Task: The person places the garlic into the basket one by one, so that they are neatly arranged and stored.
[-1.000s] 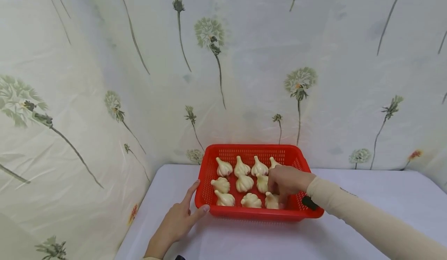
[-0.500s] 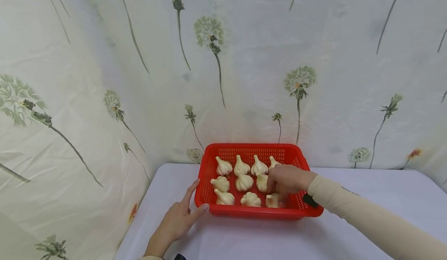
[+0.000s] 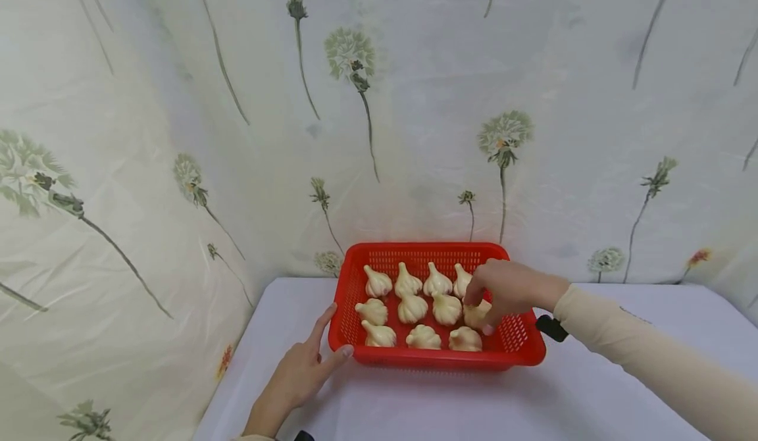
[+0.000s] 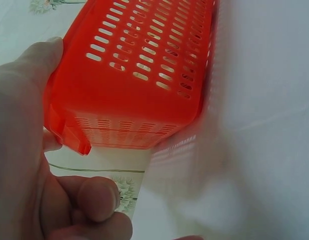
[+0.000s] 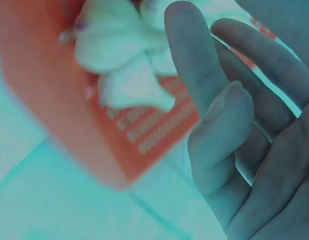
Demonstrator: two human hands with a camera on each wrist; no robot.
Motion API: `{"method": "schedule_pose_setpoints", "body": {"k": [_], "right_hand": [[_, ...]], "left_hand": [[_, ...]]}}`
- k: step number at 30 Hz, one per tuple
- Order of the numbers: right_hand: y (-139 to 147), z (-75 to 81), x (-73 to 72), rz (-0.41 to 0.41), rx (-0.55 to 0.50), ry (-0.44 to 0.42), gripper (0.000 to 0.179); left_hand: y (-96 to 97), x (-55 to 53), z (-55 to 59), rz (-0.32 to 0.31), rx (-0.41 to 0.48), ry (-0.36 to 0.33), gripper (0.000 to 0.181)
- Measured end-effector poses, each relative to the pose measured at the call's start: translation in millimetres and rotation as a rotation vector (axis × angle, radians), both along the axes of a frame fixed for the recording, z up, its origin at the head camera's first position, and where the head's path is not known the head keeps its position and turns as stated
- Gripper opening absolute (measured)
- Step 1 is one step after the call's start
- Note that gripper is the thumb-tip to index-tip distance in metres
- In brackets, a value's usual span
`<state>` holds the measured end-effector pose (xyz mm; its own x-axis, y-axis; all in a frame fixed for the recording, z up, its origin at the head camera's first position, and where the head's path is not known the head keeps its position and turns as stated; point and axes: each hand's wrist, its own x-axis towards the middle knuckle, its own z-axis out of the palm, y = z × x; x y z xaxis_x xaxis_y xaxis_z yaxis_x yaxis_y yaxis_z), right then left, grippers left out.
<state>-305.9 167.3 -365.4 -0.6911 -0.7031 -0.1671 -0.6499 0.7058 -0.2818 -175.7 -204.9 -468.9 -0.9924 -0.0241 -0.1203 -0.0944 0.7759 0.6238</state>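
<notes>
A red plastic basket (image 3: 432, 360) holds several pale garlic bulbs (image 3: 423, 337) lying in rows. At its near left corner, my left hand (image 3: 296, 372) touches the rim with thumb and forefinger spread straight; its other fingers are curled in the left wrist view. My right hand (image 3: 512, 289) is over the basket's right side, thumb and forefinger about a garlic bulb (image 3: 476, 314) that they partly cover. In the right wrist view, blurred bulbs (image 5: 132, 85) lie beyond the loosely bent fingers, and nothing shows inside the hand.
The basket stands on a white-covered table (image 3: 414, 408), close to a back curtain (image 3: 414, 131) with a dandelion print. A similar curtain (image 3: 118, 230) hangs along the left. The basket's right end wall (image 3: 530, 329) rises beside the right hand.
My right hand has lifted off the near-row bulb and shifted up and right, uncovering that bulb and one behind it. The near bulb has turned slightly. My left hand stays on the corner.
</notes>
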Motion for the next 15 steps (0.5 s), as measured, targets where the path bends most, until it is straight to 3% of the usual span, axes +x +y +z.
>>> {"method": "schedule_pose_setpoints", "body": {"k": [5,10,13,15], "right_hand": [[31,8.0,-4.0,-0.02,-0.03,0.043,0.039],[70,10.7,-0.1,-0.113,-0.081,0.029,0.031],[96,9.8,4.0,-0.175,-0.099,0.073,0.042],[115,8.8,5.6,-0.216,-0.078,0.168,0.057]], "left_hand": [[-1.4,0.2,2.9,0.011,-0.04,-0.01,0.082],[-6.7,1.9,5.8,-0.014,-0.093,0.01,0.081],[-11.6,3.2,8.9,-0.023,-0.121,0.04,0.084],[-15.9,3.1,12.7,-0.019,-0.131,0.071,0.088]]}}
